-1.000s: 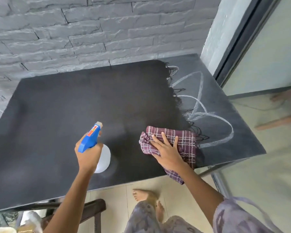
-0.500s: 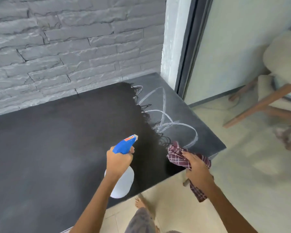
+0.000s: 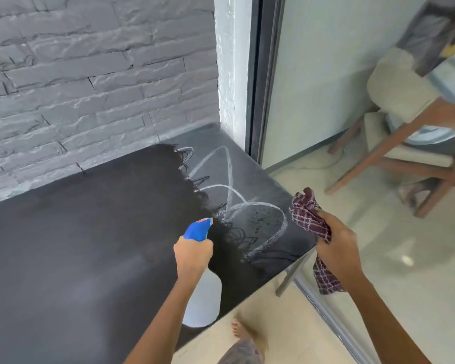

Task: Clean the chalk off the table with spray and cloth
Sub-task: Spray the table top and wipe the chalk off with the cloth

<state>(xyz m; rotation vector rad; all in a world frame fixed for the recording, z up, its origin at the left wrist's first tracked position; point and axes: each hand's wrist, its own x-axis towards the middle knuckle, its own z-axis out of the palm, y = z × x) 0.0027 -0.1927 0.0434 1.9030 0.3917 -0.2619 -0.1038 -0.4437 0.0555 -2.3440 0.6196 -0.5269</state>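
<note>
- The left hand is wrapped tight around the neck of the spray bottle, holding it above the near part of the table.
- The bottle's long axis runs from its white, rounded plastic body near the table's front edge up to the blue trigger head; the nozzle, with a red tip, points away from the person and to the right, toward the chalk marks.
- The right hand is closed around a bunched cloth, held just off the table's right front corner, apart from the surface. The cloth is soft woven fabric, maroon with a pale check; one crumpled end stands above the fist and the other hangs limp below it.
- The tabletop is flat, matte and black. Its left and middle parts look dark and wiped; the right end is greyer and carries white looping chalk lines, with dark speckles inside the nearest loop.
- A rough grey brick wall stands behind the table, and a wooden chair stands on the pale floor to the right.
</note>
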